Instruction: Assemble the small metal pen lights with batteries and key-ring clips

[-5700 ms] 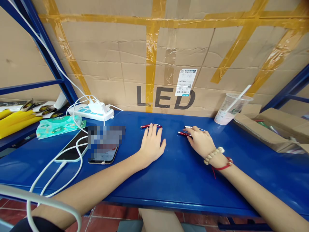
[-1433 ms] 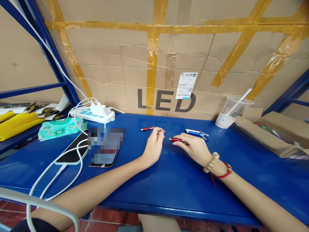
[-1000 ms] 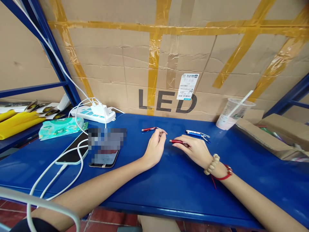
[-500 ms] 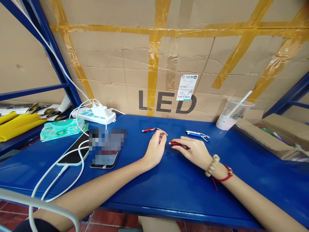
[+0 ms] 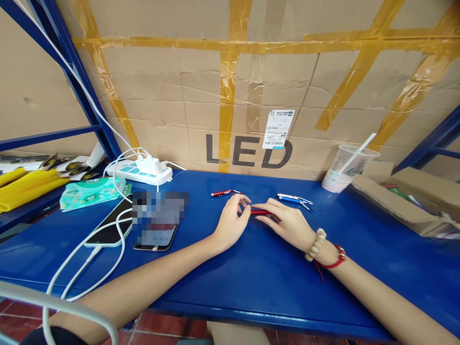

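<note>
In the head view, my right hand (image 5: 287,220) grips a slim red penlight (image 5: 261,212) between thumb and fingers, holding it level just above the blue table. The thumb and fingertips of my left hand (image 5: 233,223) close on the penlight's left end, and that tip is hidden by them. A second red penlight (image 5: 220,193) with a strap lies behind my left hand. Beyond my right hand rests a blue penlight (image 5: 289,198), its clip and strap at the right end.
Two phones (image 5: 158,239) with white cables lie at the left, near a power strip (image 5: 158,172) and a green tissue pack (image 5: 93,190). A plastic cup with a straw (image 5: 341,170) and an open cardboard box (image 5: 398,203) stand at the right. A large carton (image 5: 161,105) backs the blue table (image 5: 244,278).
My left fingertips have met the left end of the red penlight, which was apart from them before. My right hand has shifted slightly left with it.
</note>
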`<state>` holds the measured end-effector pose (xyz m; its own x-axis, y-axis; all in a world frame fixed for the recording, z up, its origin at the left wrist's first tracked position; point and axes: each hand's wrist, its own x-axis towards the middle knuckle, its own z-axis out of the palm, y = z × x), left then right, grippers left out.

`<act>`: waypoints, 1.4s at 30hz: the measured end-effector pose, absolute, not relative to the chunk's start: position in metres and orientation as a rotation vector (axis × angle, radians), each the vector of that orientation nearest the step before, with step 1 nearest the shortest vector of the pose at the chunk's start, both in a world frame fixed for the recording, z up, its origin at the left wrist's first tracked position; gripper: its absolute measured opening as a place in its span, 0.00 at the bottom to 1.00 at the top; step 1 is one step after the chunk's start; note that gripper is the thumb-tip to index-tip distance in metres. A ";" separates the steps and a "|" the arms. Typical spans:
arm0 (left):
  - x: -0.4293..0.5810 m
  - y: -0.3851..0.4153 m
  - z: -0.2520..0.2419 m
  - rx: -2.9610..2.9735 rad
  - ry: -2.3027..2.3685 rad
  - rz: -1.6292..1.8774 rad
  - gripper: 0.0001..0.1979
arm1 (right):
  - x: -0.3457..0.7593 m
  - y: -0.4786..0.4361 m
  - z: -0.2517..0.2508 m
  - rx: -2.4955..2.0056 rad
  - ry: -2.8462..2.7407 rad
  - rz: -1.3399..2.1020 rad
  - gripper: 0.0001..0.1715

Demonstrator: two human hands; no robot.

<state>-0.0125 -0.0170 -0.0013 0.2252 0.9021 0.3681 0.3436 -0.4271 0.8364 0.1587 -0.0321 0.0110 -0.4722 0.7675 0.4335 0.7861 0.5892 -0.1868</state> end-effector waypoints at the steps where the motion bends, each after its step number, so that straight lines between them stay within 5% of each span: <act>1: -0.012 -0.017 -0.002 1.927 1.144 1.159 0.05 | 0.158 -0.032 0.011 -1.232 -2.353 -0.047 0.17; 25: -0.044 0.006 0.008 2.697 1.797 0.575 0.11 | 0.187 -0.005 0.001 -1.403 -2.279 0.003 0.13; 42: -0.052 0.018 0.010 2.741 1.835 0.813 0.10 | 0.182 -0.013 0.007 -1.318 -2.226 -0.039 0.13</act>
<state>-0.0524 0.0177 0.0096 0.3134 0.7970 0.5163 0.9180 -0.3935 0.0502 0.1822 -0.0129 0.0075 -0.3701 0.8032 0.4668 0.8191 0.5192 -0.2439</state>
